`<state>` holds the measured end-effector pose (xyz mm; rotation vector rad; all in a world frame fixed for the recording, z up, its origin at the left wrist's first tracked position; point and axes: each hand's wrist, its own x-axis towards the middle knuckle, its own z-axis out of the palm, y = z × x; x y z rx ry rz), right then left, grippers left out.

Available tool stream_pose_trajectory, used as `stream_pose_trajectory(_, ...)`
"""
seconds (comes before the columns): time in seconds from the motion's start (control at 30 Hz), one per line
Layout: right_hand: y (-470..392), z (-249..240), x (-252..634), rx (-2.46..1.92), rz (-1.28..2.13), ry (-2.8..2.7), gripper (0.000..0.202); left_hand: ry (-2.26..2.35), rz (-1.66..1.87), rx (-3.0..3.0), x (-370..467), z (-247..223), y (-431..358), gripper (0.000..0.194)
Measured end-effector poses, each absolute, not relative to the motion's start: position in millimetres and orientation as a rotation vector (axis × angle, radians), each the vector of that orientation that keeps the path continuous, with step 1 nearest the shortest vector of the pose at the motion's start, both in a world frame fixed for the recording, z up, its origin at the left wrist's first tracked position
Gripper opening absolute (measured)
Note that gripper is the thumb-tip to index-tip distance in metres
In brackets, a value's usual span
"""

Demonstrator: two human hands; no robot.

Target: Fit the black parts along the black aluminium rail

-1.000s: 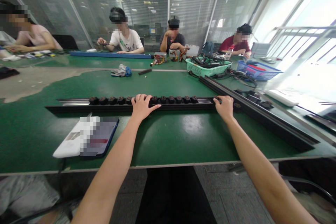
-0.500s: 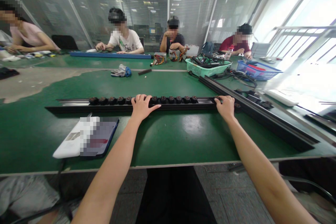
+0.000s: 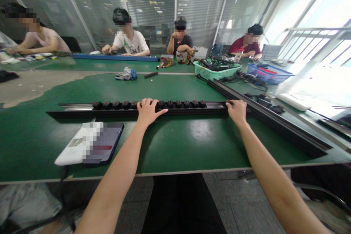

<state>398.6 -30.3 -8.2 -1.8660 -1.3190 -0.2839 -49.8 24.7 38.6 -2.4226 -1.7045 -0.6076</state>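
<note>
The right hand (image 3: 238, 112) has shifted slightly right, narrowly curled at the right end of the long black rail (image 3: 189, 112), its grip unclear. The left hand (image 3: 148, 112) spreads wide over the rail's dark round parts (image 3: 178, 104), mid-table (image 3: 178, 146).

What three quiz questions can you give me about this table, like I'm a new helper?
1. True or false: the left hand is on the black rail with the round parts.
2. What color is the basket farthest right: A green, B blue or C yellow?
3. Fill in: the right hand is near that rail's ____ end.

Key: 1 true; 2 B; 3 right.
</note>
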Motion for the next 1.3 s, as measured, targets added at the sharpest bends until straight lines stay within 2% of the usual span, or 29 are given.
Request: stream_pose_trajectory(1.3,-25.1,-14.8,419.4,-1.939,-0.295,-1.255,0.041,-1.71,-0.601,-2.423,-48.9,40.0,23.8,0.071)
